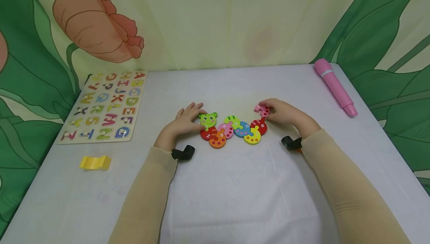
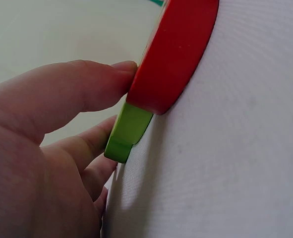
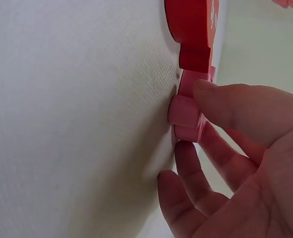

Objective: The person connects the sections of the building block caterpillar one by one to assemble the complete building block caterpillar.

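A wooden caterpillar puzzle lies in a wavy row, with a smiling green head piece (image 1: 209, 119) at its left end. Behind the head come a red piece (image 1: 208, 134) marked 2 and an orange piece (image 1: 217, 140), then several more coloured ones. My left hand (image 1: 184, 123) is spread beside the head, its thumb touching the edge of the red piece (image 2: 178, 54) in the left wrist view. At the other end, my right hand (image 1: 283, 113) pinches a pink dotted puzzle piece (image 1: 263, 110) by its side. That pink piece (image 3: 184, 110) meets the tab of the red 8 piece (image 1: 258, 127).
An alphabet board (image 1: 105, 107) with knobbed letters lies at the left, a yellow wavy block (image 1: 95, 163) in front of it. A pink marker-shaped tube (image 1: 336, 87) rests near the back right edge of the white-covered table (image 1: 235, 199). Printed curtains (image 1: 231, 23) hang behind.
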`<state>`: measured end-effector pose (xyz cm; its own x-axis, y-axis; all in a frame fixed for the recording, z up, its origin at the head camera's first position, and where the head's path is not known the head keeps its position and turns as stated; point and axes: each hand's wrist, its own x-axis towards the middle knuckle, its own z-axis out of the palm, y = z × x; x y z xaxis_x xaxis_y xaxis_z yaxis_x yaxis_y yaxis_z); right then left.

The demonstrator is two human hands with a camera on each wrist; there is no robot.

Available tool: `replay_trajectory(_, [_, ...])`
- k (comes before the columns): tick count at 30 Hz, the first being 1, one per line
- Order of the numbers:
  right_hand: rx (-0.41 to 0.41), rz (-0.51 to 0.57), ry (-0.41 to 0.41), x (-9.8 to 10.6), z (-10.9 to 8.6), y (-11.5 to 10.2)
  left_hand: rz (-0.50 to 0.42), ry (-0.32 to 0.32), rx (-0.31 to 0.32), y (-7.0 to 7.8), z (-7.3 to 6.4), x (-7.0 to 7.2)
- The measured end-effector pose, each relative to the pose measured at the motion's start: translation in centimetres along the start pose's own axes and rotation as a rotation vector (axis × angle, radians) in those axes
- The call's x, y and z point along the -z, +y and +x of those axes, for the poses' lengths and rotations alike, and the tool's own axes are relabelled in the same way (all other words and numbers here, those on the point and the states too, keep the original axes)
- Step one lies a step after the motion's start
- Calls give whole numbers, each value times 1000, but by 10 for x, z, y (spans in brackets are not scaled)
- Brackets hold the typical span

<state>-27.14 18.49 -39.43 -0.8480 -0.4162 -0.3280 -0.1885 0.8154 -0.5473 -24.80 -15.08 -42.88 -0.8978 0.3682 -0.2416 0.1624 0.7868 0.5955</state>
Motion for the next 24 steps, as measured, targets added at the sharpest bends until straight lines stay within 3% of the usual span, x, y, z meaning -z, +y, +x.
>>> replay_trajectory(6, [-65, 9, 75, 0, -2, -2, -1, -4, -5, 1, 0, 0])
replay_trajectory(10, [-67, 47, 130, 1, -8, -3, -6, -5, 0, 2, -1, 1])
replay_trajectory(18, [-41, 138, 93, 1, -25, 2, 0, -3, 4, 3, 0, 1])
replay_trajectory(24, [-37, 147, 47, -1, -30, 6, -2, -1, 3, 2, 1, 0])
